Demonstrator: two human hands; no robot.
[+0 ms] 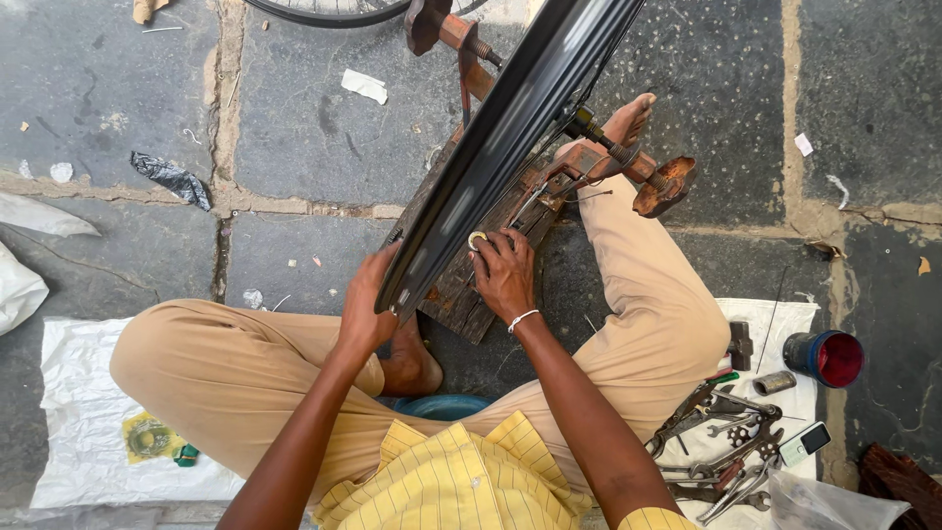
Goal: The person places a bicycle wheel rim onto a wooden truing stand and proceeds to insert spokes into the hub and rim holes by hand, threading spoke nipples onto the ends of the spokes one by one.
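Subject of inspection: a black metal bicycle wheel rim (491, 167), held on edge in a rusty steel truing stand (589, 162) fixed to a worn wooden base board (471, 285). The rim runs diagonally from the top of the view down toward the seated person's lap.

Left hand (368, 304): fingers wrapped around the near end of the rim on its left side, closed in a steadying grip.

Right hand (505, 275): placed against the rim's right side, fingers curled. A small pale ring-shaped piece (478, 238) shows at the fingertips, right against the rim; whether it is pinched or merely touched cannot be determined.

Progress, as judged: the rim is mounted and under hand, so setting up appears complete. No tyre is fitted on the rim, and both hands remain engaged at one spot, which suggests adjustment is under way rather than finished.

Surroundings: right of the rim, past the person's knee, a pile of steel spanners and pliers (726, 447) lies on a white plastic sheet (775, 314), with a round blue tin with a red inside (826, 356) beyond it. All rests on the grey stone-slab floor (118, 108).
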